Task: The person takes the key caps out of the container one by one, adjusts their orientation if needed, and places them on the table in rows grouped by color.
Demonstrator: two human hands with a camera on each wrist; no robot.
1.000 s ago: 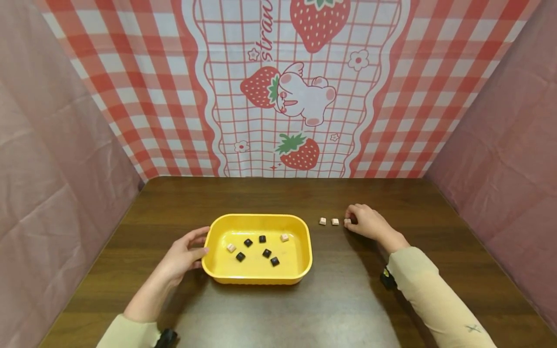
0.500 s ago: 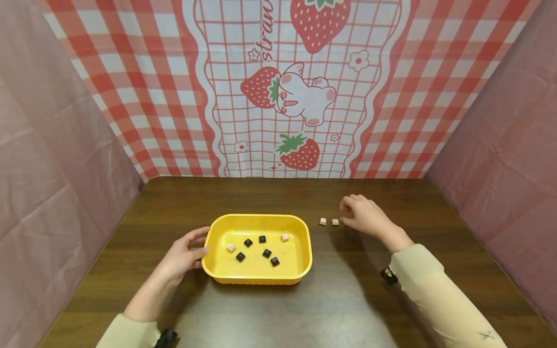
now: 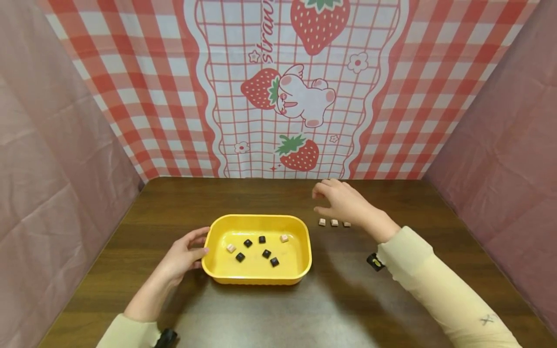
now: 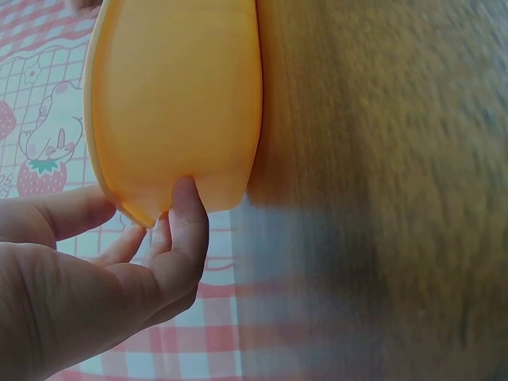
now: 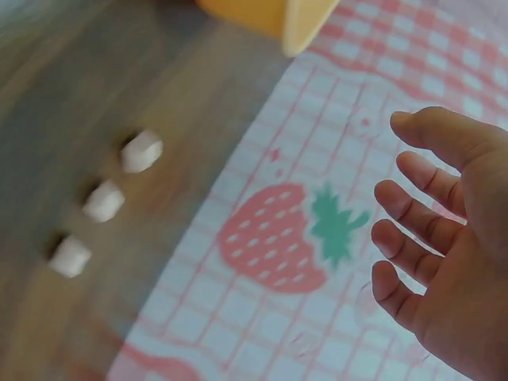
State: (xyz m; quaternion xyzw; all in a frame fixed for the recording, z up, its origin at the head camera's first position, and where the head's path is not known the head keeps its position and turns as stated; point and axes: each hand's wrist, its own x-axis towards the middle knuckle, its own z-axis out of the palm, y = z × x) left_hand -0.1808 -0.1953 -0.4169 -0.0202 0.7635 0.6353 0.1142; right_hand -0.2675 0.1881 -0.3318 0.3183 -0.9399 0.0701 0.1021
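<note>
While our left hand (image 3: 180, 258) steadies the yellow plastic tray (image 3: 259, 279) on the dark wooden counter (image 3: 270, 314), our empty, loose-fingered right hand (image 3: 344, 203) hovers above three pale cubes (image 3: 334, 223), so we judge the next move a reach into the tray for another pale cube.

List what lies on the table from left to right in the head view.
Left hand → yellow tray holding small black and pale cubes → row of three pale cubes, with the right hand open just above it → small black and yellow object by the right sleeve.

Partial word "stran" on the strawberry backdrop cloth (image 3: 278, 87), cut off by frame
</note>
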